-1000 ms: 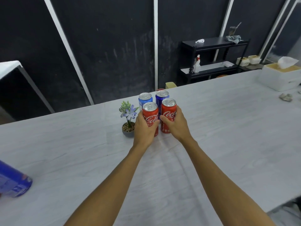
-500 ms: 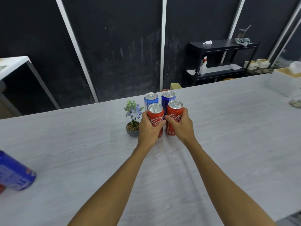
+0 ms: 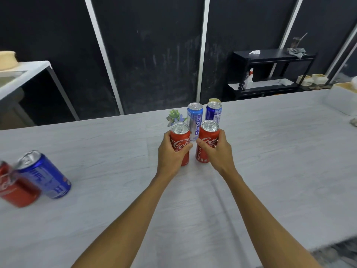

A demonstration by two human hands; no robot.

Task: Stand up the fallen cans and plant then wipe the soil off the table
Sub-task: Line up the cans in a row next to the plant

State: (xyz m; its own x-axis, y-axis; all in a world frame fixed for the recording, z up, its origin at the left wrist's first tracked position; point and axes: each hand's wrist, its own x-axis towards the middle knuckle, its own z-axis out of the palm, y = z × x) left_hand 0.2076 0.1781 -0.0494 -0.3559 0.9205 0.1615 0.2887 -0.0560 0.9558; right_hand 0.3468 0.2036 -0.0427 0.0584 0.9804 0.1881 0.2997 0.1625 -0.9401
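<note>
Left hand (image 3: 170, 154) grips the left red can (image 3: 181, 144), right hand (image 3: 220, 154) the right red can (image 3: 207, 136). The plant (image 3: 174, 117) is mostly hidden behind them. The leftmost can (image 3: 14, 188) is cropped and blurred.

**Inspector:** What stands behind your worktop (image 3: 280, 161)?

**Second:** You face a dark, scuffed wall (image 3: 154, 55), divided by pale upright strips (image 3: 203, 45).

**Inspector:** Furniture?

**Second:** At your right rear there is a black shelf unit (image 3: 274, 55), with a spray bottle (image 3: 249, 82) on its lower shelf and a grey cloth (image 3: 296, 51) on top. On your left is a white side table (image 3: 23, 72). Your worktop is pale grey, grained and evenly lit.
</note>
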